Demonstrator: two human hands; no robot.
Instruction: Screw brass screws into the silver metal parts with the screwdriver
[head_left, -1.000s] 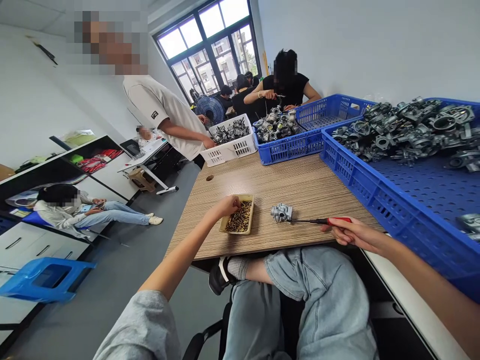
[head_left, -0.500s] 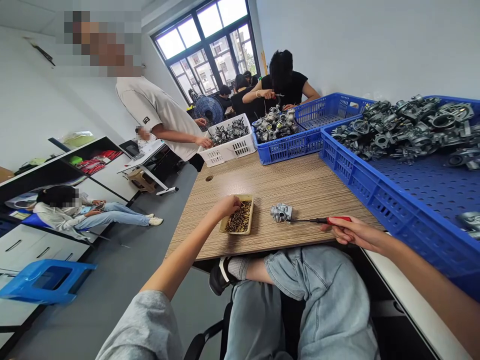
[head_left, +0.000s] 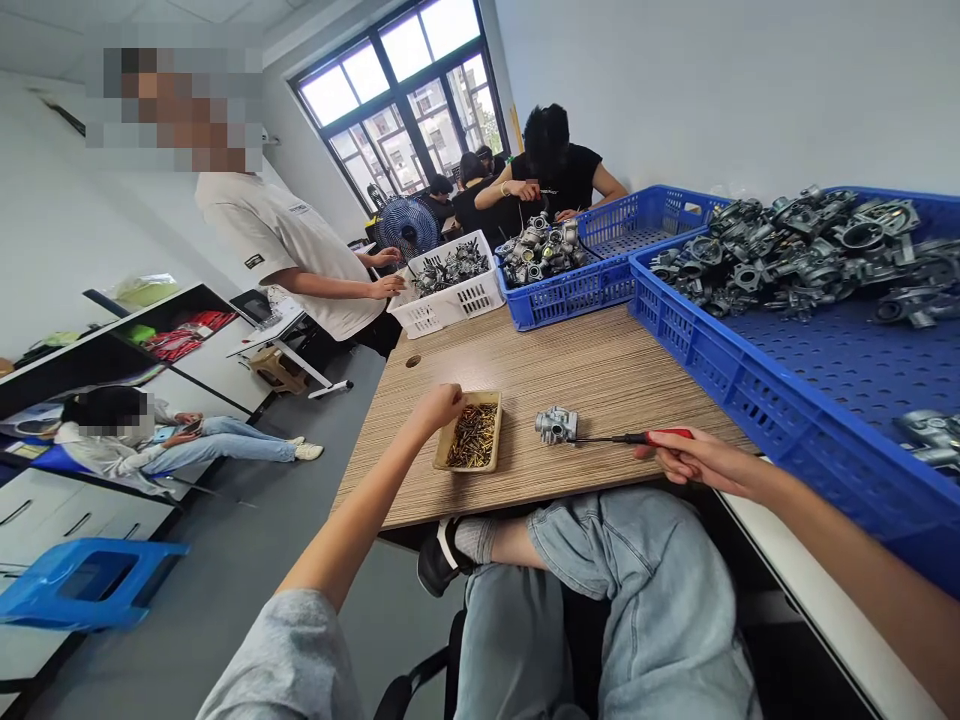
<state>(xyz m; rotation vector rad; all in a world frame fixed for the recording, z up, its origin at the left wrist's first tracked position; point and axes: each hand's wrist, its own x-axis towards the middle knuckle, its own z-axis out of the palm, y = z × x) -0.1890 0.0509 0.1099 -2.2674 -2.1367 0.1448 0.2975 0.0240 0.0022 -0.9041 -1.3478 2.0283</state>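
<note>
Left hand pinches into the shallow tan tray of brass screws, at nine o'clock from the small grey cast-metal carburettor body – right hand grips the red-handled screwdriver, tip at the body; fastening looks barely begun.

Small assembly workshop: blue crates holding cast metal parts, screw tray sitting on wooden table, co-workers assembling nearby.
</note>
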